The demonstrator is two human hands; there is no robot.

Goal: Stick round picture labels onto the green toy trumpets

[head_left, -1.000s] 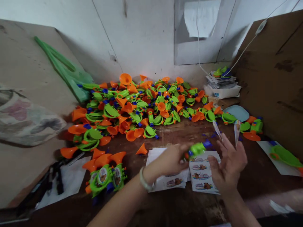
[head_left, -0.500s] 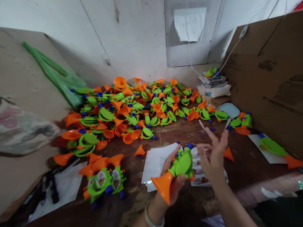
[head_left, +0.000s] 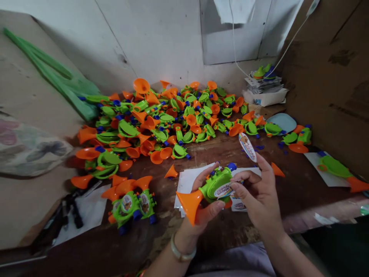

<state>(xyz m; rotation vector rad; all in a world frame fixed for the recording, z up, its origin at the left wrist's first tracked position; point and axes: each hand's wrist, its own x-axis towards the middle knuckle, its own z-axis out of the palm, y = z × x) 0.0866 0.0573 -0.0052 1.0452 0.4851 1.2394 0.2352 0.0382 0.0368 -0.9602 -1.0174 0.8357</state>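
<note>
My left hand (head_left: 201,215) is wrapped round a green toy trumpet (head_left: 209,188) with an orange bell and a blue mouthpiece. Its bell points to the lower left. Between thumb and finger, my right hand (head_left: 265,200) pinches an oval printed sticker (head_left: 223,190), which lies over the trumpet's green oval face. How firmly it touches cannot be made out. A second oval sticker (head_left: 247,147) clings to the tip of another right finger. Under the hands are a sticker sheet (head_left: 238,206) and white paper (head_left: 182,182), both partly hidden.
A big heap of toy trumpets (head_left: 161,119) spreads along the wall. Several stickered trumpets (head_left: 127,204) lie at left, near dark pens (head_left: 69,211). A loose orange bell (head_left: 171,171) is close by. At right are a light blue dish (head_left: 281,122) and a cardboard wall (head_left: 328,84).
My right hand has come down to the trumpet and now holds one sticker against its face; before, it was raised with stickers on two fingertips. The trumpet has turned slightly. The view has tilted down.
</note>
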